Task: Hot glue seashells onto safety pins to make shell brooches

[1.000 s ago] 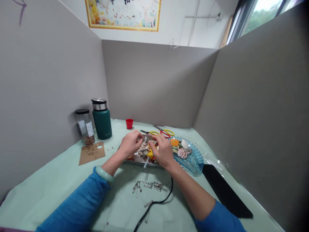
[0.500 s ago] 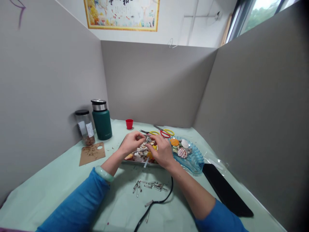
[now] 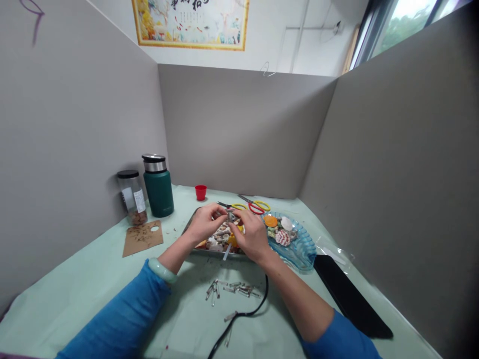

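Note:
My left hand [image 3: 204,223] and my right hand [image 3: 252,234] meet above a metal tray [image 3: 209,251] heaped with small seashells. The fingertips of both hands pinch one small shell-like piece [image 3: 229,217] between them; it is too small to name surely. A pale green bangle [image 3: 161,269] rings my left wrist. Both sleeves are blue.
A blue glass dish [image 3: 299,249] of bigger shells sits right of the tray. Behind lie yellow scissors [image 3: 234,205] and red-and-yellow scissors [image 3: 258,205], a red cup [image 3: 201,192], a green flask [image 3: 158,185], a jar [image 3: 131,195], brown card [image 3: 142,237]. Nearer me: metal clasps [image 3: 232,288], black cord [image 3: 239,314], dark phone [image 3: 350,296].
Both hands have stayed over the tray, shifting slightly as the fingers work the small piece; the left hand has edged a little toward the right hand.

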The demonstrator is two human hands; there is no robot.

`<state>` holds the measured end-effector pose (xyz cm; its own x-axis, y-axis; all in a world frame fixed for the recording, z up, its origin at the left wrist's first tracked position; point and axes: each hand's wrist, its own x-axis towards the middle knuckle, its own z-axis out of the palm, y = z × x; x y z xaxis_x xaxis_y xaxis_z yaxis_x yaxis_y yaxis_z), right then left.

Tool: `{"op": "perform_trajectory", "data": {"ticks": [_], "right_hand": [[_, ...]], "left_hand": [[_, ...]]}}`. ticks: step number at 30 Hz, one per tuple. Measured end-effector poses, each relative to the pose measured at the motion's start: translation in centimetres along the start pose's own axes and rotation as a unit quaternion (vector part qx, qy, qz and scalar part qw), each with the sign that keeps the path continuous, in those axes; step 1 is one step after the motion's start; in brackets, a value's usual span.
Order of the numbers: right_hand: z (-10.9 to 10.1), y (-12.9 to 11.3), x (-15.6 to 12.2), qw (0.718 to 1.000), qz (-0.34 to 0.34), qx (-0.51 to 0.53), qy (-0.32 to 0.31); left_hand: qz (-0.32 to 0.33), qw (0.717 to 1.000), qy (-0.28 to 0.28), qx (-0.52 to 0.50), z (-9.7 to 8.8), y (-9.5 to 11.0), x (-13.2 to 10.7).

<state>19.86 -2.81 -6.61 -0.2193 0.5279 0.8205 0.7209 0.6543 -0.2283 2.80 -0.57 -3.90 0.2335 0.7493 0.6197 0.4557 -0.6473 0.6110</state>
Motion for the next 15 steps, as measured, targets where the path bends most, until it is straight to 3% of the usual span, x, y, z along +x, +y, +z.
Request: {"op": "perform_trajectory", "data": {"ticks": [15], "right_hand": [[0.24, 0.4, 0.03, 0.999, -0.028, 0.034, 0.006]], "left_hand": [[0.033, 0.999, -0.012, 0.024, 0.26, 0.09, -0.3]]}}
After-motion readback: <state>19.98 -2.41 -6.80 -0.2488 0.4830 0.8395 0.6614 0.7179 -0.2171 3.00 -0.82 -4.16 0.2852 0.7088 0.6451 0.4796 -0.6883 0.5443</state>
